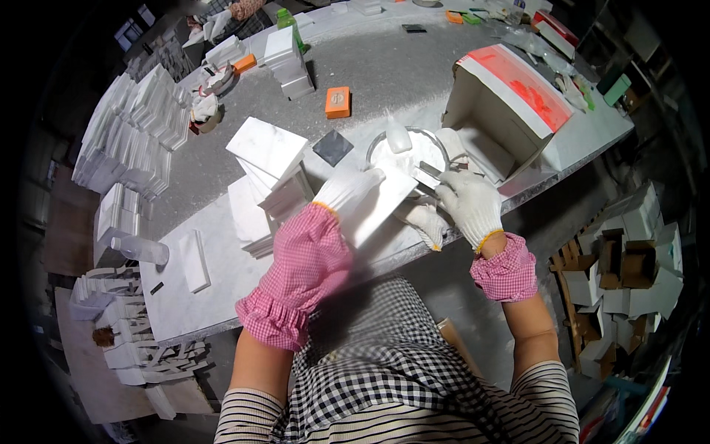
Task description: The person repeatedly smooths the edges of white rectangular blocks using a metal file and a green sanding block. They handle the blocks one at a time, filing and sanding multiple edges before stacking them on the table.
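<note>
My left hand (pixel 345 191), in a white knit glove, is closed on a white marble tile (pixel 381 203), which it holds tilted beside a round bowl (pixel 370 154). White powder or paste fills the bowl, and a small translucent bottle (pixel 398 136) stands in or over it. My right hand (pixel 471 201), also gloved, grips a flat metal putty knife (pixel 429 171) at the bowl's near right rim. A crumpled white work glove (pixel 423 220) lies below the bowl. Left of my left hand rises a stack of white marble tiles (pixel 268 148); a dark square piece (pixel 333 148) lies beyond it.
An open carton with a red top (pixel 510 78) stands right of the bowl. Farther back are an orange box (pixel 338 102) and a tile stack (pixel 287 63). At left lie a clear bottle (pixel 140 250) and a single tile (pixel 194 260). Cardboard boxes (pixel 625 266) fill a floor pallet.
</note>
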